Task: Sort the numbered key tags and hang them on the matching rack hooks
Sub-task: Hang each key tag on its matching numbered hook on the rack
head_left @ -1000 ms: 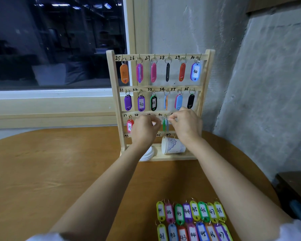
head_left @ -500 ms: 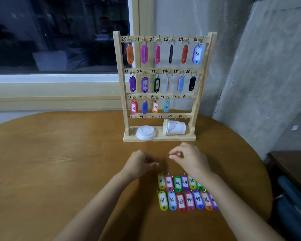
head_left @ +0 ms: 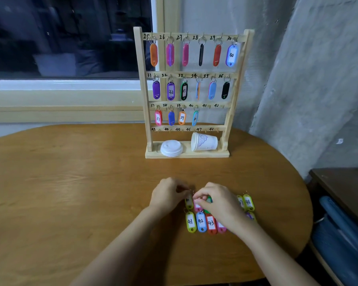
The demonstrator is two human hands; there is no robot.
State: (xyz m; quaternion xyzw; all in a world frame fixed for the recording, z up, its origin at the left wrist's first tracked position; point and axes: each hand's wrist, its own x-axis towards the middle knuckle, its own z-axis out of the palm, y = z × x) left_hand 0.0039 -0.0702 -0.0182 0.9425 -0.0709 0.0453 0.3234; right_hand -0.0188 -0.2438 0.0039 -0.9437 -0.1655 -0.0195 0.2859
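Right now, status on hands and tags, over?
Left hand pinching ring of far-row yellow tag. Right hand fingertips on pink tag, grip unclear. Rack hooks 41 to 48 bare; paper cup lying under bottom row.

1. The right hand (head_left: pixel 217 205) covers the middle of both rows of key tags (head_left: pixel 190 221) on the surface (head_left: pixel 70 182); their numbers are hidden.
2. Beside the left hand (head_left: pixel 167 195), the yellow tag (head_left: pixel 189 202) is blurred and unreadable; whether either hand pinches it cannot be told.
3. On the rack (head_left: pixel 142 79), several tags hang edge-on, numbers unseen.
4. The bottom edge cuts both forearms.
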